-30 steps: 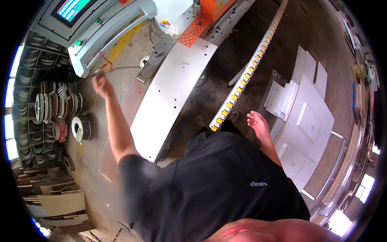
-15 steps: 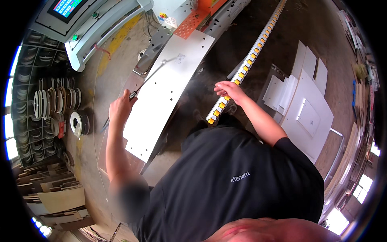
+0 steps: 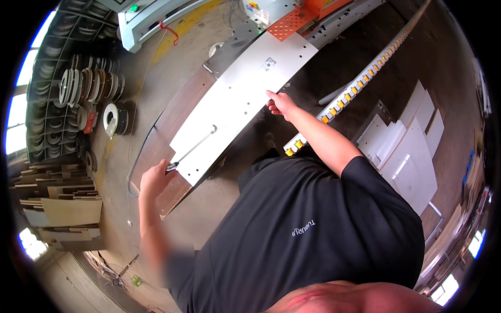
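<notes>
A long white panel with several dark drilled holes and a small printed label lies slantwise across the machine's support. At its near left corner, my left hand is closed around an air blow gun. The gun's thin metal nozzle reaches over the panel's near part. My right hand is at the panel's right edge, thumb over the top and fingers curled beside the edge; their tips are partly hidden. Below the panel's left side shows a brownish support board, with a dark blue hose curving beside it.
A roller rail with yellow rollers runs off to the far right. Beyond it lie stacked white panels. At left are edge-band rolls and stacked boards. An orange perforated guard covers the panel's far end.
My right hand has moved from above the roller rail to the panel's edge. The left hand has brought the blow gun to the panel's near end. The view has shifted.
</notes>
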### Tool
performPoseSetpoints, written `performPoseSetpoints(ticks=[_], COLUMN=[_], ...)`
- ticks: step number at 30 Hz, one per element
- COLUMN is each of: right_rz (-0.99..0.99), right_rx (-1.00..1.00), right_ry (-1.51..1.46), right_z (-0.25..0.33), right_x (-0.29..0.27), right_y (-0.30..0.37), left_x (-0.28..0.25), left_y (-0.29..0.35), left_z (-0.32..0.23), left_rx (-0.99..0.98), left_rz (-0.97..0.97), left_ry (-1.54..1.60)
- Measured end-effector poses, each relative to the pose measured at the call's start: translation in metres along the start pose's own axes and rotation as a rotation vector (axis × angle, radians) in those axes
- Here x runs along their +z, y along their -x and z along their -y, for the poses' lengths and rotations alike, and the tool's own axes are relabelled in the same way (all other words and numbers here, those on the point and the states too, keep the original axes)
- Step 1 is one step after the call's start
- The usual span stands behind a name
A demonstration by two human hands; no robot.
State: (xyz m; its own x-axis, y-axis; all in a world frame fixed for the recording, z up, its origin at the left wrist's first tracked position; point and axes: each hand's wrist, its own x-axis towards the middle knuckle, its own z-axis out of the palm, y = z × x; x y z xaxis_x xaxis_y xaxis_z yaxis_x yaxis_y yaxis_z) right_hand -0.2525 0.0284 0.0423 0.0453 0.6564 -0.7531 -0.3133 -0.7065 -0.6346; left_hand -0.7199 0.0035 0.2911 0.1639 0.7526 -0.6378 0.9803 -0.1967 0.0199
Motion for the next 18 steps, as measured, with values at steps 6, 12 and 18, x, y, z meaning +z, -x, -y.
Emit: performPoseSetpoints(ticks=[6, 12, 18], right_rz=[-0.1, -0.159, -0.192], right_rx=[-0.105, -0.135, -0.159], right_ry=[-0.051, 0.006, 0.006], right_z=[-0.008, 0.008, 0.018], right_x=[0.01, -0.003, -0.022], right_y=[-0.018, -0.045, -0.053], left_x=[0.032, 0.04, 0.025], left_y=[0.008, -0.005, -0.006], left_z=[0.004, -0.02, -0.044], left_rx=[-0.165, -0.128, -0.128], left_rz=[-0.137, -0.138, -0.137], left_ry=[0.068, 0.075, 0.086])
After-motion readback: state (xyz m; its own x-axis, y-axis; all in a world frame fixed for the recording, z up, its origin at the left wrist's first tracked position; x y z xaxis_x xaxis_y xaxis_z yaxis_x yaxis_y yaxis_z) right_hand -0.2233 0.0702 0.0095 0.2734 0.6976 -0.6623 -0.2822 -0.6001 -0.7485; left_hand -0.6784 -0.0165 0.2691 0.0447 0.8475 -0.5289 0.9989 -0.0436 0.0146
